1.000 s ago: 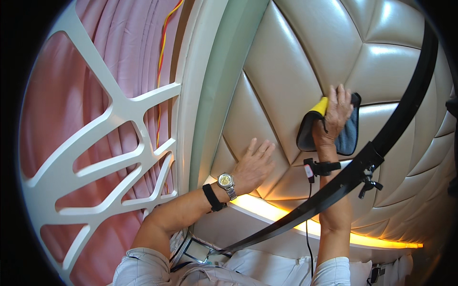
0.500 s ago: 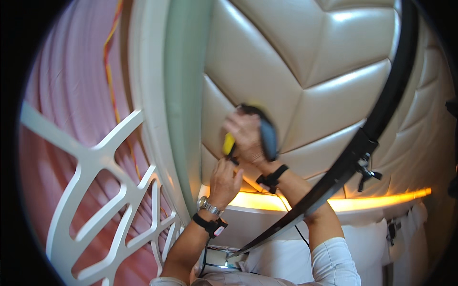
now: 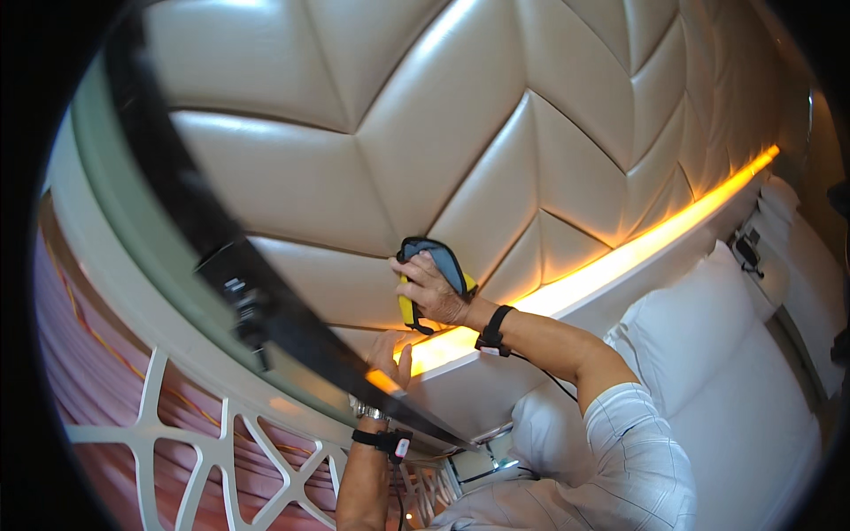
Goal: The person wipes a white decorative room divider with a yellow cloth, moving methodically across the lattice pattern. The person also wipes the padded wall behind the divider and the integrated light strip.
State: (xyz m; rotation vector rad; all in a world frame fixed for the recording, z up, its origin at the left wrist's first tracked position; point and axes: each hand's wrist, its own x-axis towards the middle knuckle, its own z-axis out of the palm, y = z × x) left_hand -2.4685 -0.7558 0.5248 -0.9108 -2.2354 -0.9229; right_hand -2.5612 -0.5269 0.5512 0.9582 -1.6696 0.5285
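My right hand is closed on a cloth, grey-blue on one side and yellow on the other, with a black border. It presses the cloth against the beige padded wall panel, just above a glowing light strip. A yellow flap of the cloth hangs below my fingers. Lower and to the left, my left hand rests near the bottom of the panel, at the strip's left end. Its fingers look stretched out, the thumb apart; a dark curved bar partly covers this hand.
The dark curved bar with a clamp crosses close in front. A white branching lattice stands before pink curtains at lower left. White pillows lie below the lit ledge at right. Black straps and a cable are on my wrists.
My view has swung right, showing more of the panel, light strip and pillows. My right hand still holds the cloth on the panel. My left hand sits lower, apart from the cloth.
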